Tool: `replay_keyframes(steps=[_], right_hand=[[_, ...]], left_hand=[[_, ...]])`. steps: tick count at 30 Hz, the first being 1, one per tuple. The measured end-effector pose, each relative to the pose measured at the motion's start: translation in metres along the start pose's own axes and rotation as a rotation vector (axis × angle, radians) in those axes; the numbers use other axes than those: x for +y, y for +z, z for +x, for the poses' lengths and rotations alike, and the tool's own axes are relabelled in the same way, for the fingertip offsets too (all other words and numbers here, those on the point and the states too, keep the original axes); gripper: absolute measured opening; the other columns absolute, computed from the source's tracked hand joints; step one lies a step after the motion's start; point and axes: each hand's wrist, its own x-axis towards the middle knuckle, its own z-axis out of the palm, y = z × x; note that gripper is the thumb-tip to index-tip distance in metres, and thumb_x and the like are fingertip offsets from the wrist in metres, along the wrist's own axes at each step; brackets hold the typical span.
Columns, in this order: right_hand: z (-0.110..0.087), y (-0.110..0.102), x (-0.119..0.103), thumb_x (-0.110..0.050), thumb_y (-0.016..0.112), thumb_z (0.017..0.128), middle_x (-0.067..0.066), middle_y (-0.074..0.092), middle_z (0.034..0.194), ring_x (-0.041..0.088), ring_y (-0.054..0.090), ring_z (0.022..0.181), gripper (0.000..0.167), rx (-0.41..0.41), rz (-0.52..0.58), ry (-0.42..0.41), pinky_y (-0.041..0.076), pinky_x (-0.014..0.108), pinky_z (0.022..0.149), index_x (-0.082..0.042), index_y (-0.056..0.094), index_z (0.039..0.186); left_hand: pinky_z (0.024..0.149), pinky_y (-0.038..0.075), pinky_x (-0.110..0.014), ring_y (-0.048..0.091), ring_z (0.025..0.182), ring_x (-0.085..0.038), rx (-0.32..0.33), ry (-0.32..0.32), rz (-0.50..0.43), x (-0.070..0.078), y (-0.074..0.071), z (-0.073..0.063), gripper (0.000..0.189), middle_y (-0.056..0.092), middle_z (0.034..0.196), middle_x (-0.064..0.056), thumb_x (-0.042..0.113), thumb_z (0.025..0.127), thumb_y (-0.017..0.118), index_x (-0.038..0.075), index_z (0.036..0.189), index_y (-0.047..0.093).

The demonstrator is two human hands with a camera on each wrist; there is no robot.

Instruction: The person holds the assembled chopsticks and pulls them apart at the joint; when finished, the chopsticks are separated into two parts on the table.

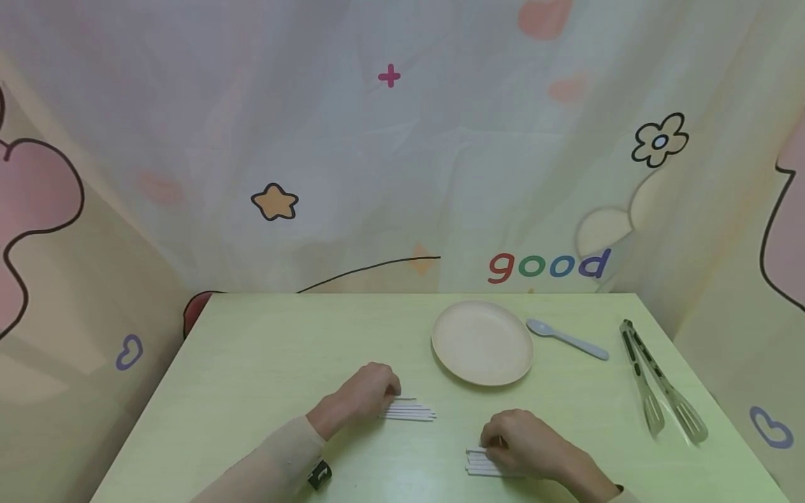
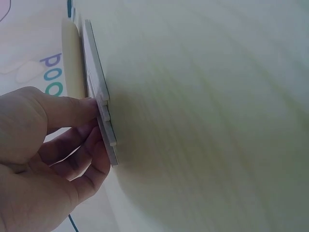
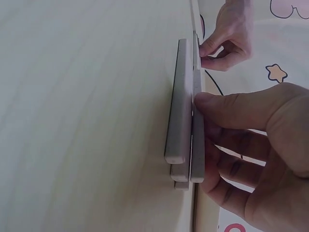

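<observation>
Two small groups of flat white sticks lie on the pale green table. My left hand (image 1: 361, 395) is at the far left end of the left sticks (image 1: 411, 413), its thumb and fingertips pinching a stick. In the left wrist view, several sticks (image 2: 99, 72) lie side by side, their ends staggered. Lower right, my right hand (image 1: 528, 446) reaches over the right sticks (image 1: 479, 464) and covers part of them. The right wrist view shows its thumb and fingers pinching one stick (image 3: 198, 150), slightly apart from the other sticks (image 3: 177, 111).
Behind the hands is a round beige plate (image 1: 482, 342), with a light blue spoon (image 1: 569, 340) to its right. Metal tongs (image 1: 663, 384) with dark handles lie near the table's right edge. Patterned curtains (image 1: 390, 161) enclose the back and sides.
</observation>
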Motion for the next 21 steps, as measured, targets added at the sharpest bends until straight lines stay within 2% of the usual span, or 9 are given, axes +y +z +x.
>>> replay_keyframes(steps=[8,13,21], right_hand=[[0.0010,-0.0007,0.0002,-0.004,0.069,0.079,-0.016,0.067,0.080,-0.004,0.057,0.074,0.015,-0.004,0.014,0.020,0.051,0.024,0.067,-0.017,0.075,0.082],[0.0016,0.0003,0.0037,-0.003,0.070,0.078,-0.014,0.069,0.082,-0.001,0.060,0.077,0.015,0.009,0.005,-0.011,0.052,0.024,0.068,-0.016,0.076,0.083],[0.0023,-0.0004,0.0062,-0.005,0.072,0.080,-0.014,0.069,0.083,-0.001,0.060,0.078,0.013,-0.010,0.024,0.011,0.052,0.024,0.069,-0.017,0.075,0.083]], left_hand=[[0.067,0.049,-0.020,0.056,0.073,-0.004,-0.015,-0.036,-0.027,0.0023,-0.0008,-0.0032,0.015,0.072,0.083,0.003,-0.001,0.084,0.066,0.009,0.085,0.077],[0.066,0.048,-0.019,0.054,0.072,-0.004,-0.029,-0.049,-0.031,0.0033,-0.0014,-0.0032,0.015,0.071,0.084,0.003,-0.002,0.084,0.066,0.009,0.086,0.077],[0.066,0.048,-0.018,0.055,0.072,-0.003,-0.043,-0.039,-0.031,0.0041,-0.0029,-0.0033,0.015,0.072,0.085,0.003,-0.002,0.084,0.066,0.009,0.087,0.078]])
